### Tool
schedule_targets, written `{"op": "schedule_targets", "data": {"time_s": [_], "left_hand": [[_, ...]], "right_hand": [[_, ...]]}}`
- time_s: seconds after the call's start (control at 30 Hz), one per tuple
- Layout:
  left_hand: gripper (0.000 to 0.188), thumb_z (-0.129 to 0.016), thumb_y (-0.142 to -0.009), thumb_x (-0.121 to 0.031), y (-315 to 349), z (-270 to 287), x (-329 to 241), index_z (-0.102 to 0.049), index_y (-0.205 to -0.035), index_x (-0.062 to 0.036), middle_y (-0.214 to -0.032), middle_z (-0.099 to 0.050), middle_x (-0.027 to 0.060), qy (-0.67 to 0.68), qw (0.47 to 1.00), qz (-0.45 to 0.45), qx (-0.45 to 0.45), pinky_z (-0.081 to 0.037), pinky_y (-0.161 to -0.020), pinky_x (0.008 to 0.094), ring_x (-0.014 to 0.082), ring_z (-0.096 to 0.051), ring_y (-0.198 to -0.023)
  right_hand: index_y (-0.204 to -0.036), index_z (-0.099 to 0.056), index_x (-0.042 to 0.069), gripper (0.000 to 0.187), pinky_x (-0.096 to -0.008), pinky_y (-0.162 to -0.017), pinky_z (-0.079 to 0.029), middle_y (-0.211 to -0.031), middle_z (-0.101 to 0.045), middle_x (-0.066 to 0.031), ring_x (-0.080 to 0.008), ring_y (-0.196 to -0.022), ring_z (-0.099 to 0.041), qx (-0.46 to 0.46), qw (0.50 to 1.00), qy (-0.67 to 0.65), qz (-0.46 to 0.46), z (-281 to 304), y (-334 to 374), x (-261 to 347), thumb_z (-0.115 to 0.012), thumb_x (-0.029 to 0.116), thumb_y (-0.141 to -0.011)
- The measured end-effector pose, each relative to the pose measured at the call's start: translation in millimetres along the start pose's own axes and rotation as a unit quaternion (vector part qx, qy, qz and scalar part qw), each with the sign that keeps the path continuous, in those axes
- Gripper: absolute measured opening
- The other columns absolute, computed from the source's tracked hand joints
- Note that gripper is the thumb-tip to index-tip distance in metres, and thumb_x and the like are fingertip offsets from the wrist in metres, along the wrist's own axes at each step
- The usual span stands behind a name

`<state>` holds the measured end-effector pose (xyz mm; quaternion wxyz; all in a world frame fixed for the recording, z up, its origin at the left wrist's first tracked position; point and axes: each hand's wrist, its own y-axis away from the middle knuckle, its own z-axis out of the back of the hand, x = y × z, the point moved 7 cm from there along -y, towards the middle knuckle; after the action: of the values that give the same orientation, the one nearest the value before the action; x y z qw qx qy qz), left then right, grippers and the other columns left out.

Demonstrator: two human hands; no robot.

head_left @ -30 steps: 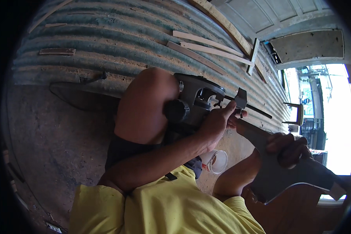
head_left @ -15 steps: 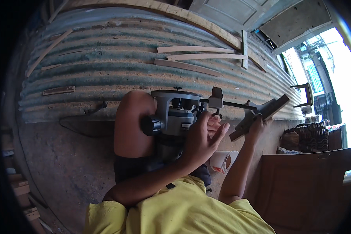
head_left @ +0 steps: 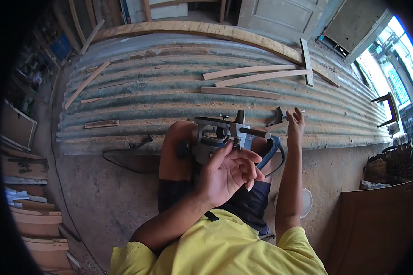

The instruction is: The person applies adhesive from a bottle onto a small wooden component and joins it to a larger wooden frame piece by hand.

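A grey-and-black router rests across my thighs, its base toward the corrugated sheet. A rod sticks out of the clamp block on its side. Palm up, my left hand has loosely curled fingers with nothing in them; its thumb tip is at the small dark knob below that block, perhaps touching it. My right hand is raised over the sheet's near edge, fingers apart. Beside its fingertips lies a dark guide piece, partly hidden by the hand. The router's blue part shows behind my left hand.
Thin wooden strips and a long curved board lie on the corrugated metal sheet. A white bucket stands by my right arm. Brown panels are at right, stacked wood at left. A cord crosses the floor.
My right hand has let go of the guide piece, now on the sheet and off the router's rod, and has lifted. The left hand's fingers have spread from the knob. The view has shifted left.
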<state>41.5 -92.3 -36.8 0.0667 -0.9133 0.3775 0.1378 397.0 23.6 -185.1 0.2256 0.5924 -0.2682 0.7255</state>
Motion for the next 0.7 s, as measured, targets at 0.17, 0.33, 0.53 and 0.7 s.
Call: {"op": "schedule_targets", "data": {"time_s": [0.17, 0.33, 0.53, 0.7], "left_hand": [[0.06, -0.029, -0.113, -0.043, 1, 20, 12, -0.066, -0.096, -0.0005, -0.075, -0.064, 0.0124, 0.054, 0.995, 0.085, 0.0, -0.052, -0.056, 0.037, 0.0327, -0.073, -0.079], [0.04, -0.039, -0.113, -0.035, 23, 11, -15, -0.057, -0.099, -0.0023, -0.074, -0.065, 0.0089, -0.351, 0.919, -0.083, -0.159, -0.054, -0.055, 0.0303, 0.0274, -0.075, -0.076], [0.029, -0.067, -0.097, -0.016, 42, -13, -69, -0.056, -0.118, 0.0008, -0.122, -0.064, 0.0186, -0.756, 0.497, -0.389, -0.176, -0.05, -0.096, 0.0449, 0.0371, -0.061, -0.125], [0.075, -0.07, -0.089, -0.019, 17, 3, -64, -0.044, -0.16, -0.018, -0.156, -0.039, 0.0158, -0.837, 0.403, -0.332, -0.163, -0.024, -0.117, 0.0632, 0.0457, -0.029, -0.15]], "right_hand": [[-0.136, -0.064, -0.002, 0.042, -0.0337, -0.107, -0.045, -0.125, -0.07, -0.0145, -0.0215, -0.122, -0.063, 0.22, 0.964, -0.07, 0.13, -45, 117, 201, -0.07, 0.016, -0.098], [-0.13, -0.066, -0.003, 0.049, -0.0325, -0.095, -0.049, -0.105, -0.07, -0.012, -0.0197, -0.099, -0.068, 0.302, 0.916, 0.018, 0.264, -55, 188, 254, -0.077, 0.021, -0.088], [-0.131, -0.067, 0.0, 0.069, -0.0346, -0.068, -0.055, -0.097, -0.071, -0.0145, -0.019, -0.074, -0.07, 0.209, 0.933, 0.19, 0.222, -90, 224, 286, -0.089, 0.033, -0.075], [-0.114, -0.069, -0.004, 0.04, -0.0335, -0.064, -0.055, -0.079, -0.071, -0.015, -0.0176, -0.069, -0.071, 0.18, 0.956, 0.168, 0.163, -107, 217, 281, -0.079, 0.013, -0.079]]}}
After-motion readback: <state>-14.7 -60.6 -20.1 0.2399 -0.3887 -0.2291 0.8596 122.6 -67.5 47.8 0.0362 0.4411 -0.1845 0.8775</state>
